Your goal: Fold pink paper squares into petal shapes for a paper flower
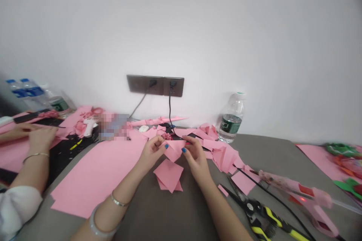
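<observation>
A small folded piece of pink paper is held up between my two hands above the grey table. My left hand pinches its left corner, and my right hand pinches the right one. Just below, a few square pink papers lie overlapped on the table. Large pink sheets spread out beside my left forearm. Black and yellow scissors lie right of my right forearm, their blades near a small pink square.
A pink glue gun with a red light and black cord lies at the right. Behind stand a water bottle and pink scraps. At the left, another person's hands rest over pink paper. Wall sockets hold two plugs.
</observation>
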The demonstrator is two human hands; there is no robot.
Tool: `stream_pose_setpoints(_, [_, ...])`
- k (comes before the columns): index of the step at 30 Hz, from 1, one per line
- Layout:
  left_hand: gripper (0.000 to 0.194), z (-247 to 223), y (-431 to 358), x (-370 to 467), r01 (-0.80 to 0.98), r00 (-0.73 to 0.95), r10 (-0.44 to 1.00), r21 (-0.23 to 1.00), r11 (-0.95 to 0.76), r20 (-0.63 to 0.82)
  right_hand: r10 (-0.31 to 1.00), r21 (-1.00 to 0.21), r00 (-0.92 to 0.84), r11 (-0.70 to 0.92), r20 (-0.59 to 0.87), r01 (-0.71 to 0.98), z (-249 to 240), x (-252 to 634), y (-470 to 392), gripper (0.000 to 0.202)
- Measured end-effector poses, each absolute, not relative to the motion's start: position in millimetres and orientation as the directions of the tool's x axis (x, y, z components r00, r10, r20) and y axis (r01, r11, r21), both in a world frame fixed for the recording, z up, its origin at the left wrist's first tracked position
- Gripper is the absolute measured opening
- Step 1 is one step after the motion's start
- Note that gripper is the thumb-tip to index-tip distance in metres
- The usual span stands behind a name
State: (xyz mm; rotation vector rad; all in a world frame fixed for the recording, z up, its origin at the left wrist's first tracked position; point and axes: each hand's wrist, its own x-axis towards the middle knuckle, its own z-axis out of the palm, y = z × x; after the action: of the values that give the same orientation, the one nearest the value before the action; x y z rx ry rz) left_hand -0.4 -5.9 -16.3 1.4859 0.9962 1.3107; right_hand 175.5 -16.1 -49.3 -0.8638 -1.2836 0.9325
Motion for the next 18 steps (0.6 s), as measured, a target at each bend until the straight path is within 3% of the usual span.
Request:
stream_pose_setpoints(6, [0.035, -28.3, -6.3, 4.6, -0.074, 0.188, 0.946, 0.964, -0.255, 0.265, 0.955, -0.943, 0.097, 0.294, 0.282, -0.157, -57.3, 178.8, -8.0, 0.051])
stream_pose_setpoints(12, [0.037, -34.3, -5.8, 5.7, -0.091, 0.217, 0.935, 0.959, -0.268, 0.282, 0.914, -0.907, 0.126, 0.401, 0.386, -0.128, -52.5, 178.5, -14.8, 0.047])
stream_pose_setpoints(18, [0.033, -37.2, -5.0, 6.6, -0.100, 0.167, 0.944, 0.957, -0.272, 0.286, 0.953, -0.926, 0.091, 0.303, 0.290, -0.225, -55.3, 179.3, -13.8, 0.056])
